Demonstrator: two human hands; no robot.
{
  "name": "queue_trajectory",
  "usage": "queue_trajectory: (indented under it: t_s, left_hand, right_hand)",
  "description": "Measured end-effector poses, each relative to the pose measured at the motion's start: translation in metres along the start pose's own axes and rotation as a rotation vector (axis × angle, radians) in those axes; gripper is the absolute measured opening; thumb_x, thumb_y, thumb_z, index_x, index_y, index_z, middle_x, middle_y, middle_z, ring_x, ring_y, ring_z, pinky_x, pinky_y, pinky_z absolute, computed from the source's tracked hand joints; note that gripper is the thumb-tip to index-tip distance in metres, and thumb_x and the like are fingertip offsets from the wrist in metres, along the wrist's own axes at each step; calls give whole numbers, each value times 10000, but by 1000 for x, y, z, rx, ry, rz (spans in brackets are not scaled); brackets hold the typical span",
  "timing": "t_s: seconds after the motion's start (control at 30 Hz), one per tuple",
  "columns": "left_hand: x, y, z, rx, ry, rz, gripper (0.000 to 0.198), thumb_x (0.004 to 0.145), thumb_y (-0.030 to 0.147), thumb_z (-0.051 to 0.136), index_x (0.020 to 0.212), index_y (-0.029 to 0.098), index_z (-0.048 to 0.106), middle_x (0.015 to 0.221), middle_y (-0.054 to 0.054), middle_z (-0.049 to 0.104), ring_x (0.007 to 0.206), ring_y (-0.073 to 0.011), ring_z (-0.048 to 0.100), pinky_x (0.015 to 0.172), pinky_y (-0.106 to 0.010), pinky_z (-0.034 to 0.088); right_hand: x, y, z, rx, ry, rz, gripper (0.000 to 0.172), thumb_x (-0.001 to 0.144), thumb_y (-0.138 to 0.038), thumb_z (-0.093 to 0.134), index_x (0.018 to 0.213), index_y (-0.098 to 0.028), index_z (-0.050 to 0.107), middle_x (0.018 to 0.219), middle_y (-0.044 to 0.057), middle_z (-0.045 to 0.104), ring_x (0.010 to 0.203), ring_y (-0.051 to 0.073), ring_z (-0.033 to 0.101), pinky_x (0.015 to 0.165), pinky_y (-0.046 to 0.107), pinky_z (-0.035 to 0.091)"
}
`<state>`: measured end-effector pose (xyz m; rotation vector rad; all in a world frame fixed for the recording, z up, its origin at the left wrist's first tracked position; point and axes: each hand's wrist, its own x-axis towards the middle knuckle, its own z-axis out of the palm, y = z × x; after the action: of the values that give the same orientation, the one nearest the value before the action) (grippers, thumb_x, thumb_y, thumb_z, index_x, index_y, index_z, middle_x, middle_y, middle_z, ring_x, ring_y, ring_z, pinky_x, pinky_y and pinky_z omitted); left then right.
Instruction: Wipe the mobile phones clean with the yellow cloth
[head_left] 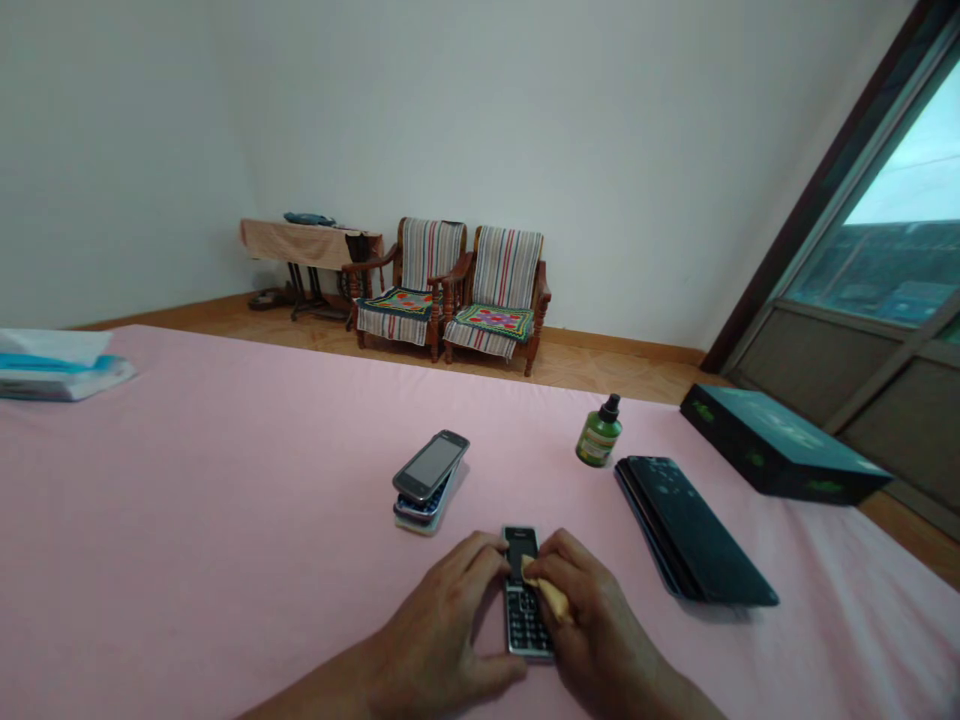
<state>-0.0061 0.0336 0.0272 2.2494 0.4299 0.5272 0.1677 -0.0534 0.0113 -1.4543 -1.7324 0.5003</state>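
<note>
A black keypad mobile phone (521, 620) lies on the pink sheet (225, 520) between my hands. My left hand (442, 620) grips its left side with the fingers over the upper edge. My right hand (592, 610) pinches a yellow cloth (550, 592) and presses it on the phone's face, just below the screen. Part of the keypad is hidden by the cloth and fingers. A little up and left of my left hand lies a stack of mobile phones (429, 482), a grey touchscreen phone on top.
A green bottle (600, 435) stands beyond my right hand, with a stack of black flat cases (694, 530) and a dark teal box (780, 445) to the right. A white and blue packet (56, 365) lies at the far left. Beyond the sheet are striped wooden chairs (472, 295) and a window (870, 250).
</note>
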Motion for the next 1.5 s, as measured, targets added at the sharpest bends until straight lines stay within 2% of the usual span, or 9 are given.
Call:
queue_trajectory:
  t_s: [0.23,0.43,0.63,0.8,1.0,1.17,1.27,1.5]
  left_hand:
    - [2,3,-3,-9,-4,-2,560,564,20,817,1041,197,584,1102,-36,554,1055,-211,540,970,-273,434]
    - [3,-1,-3,-18,-22,-7,608,578,82,841,1112,207,579,1186,-53,544,1126,-234,526,1015,-317,419]
    - [3,-4,-3,-14,-13,-23,617,587,156,869,1121,226,568,1246,-57,535,1165,-259,518,1030,-350,415]
    - [5,-5,-3,-14,-10,-13,567,572,174,891,1044,210,578,1152,-45,574,1097,-247,546,972,-325,441]
    - [5,-3,-2,-58,16,27,617,595,126,875,1108,226,547,1136,-33,570,1074,-225,543,959,-300,440]
    - [3,-5,-1,4,-15,-22,606,559,146,883,1070,193,561,1112,-54,553,1071,-250,539,978,-340,438]
    - [3,-6,-1,0,-19,-18,612,557,157,887,1072,203,560,1111,-49,554,1065,-247,541,973,-340,443]
    - [3,-5,-1,-2,-8,-27,569,599,179,855,1086,212,563,1142,-53,558,1072,-250,545,964,-343,449]
  right_hand:
    - [3,-6,-1,71,-47,-51,269,747,48,497,795,-204,577,843,9,547,786,148,538,657,235,407]
    - [4,5,-5,-9,62,60,229,802,9,478,756,-192,578,803,9,528,706,140,525,606,248,383]
    - [1,-3,-3,-79,-15,-4,225,794,-14,479,801,-209,591,840,34,552,803,184,539,672,282,410]
    - [3,-8,9,-132,-22,-19,256,692,-9,508,831,-191,622,883,85,576,838,232,523,681,327,427]
    - [8,-14,13,-133,-51,-9,340,634,48,481,836,-183,628,930,102,593,886,240,532,723,335,449]
    - [3,-7,1,-132,-7,16,260,707,25,479,793,-200,576,834,59,561,791,206,546,665,300,441]
    - [1,-4,1,-135,1,40,244,711,21,471,763,-200,557,831,58,552,772,203,546,653,302,436]
    - [5,-9,7,-105,-42,-6,376,601,50,461,846,-197,603,913,83,576,871,234,532,722,337,445]
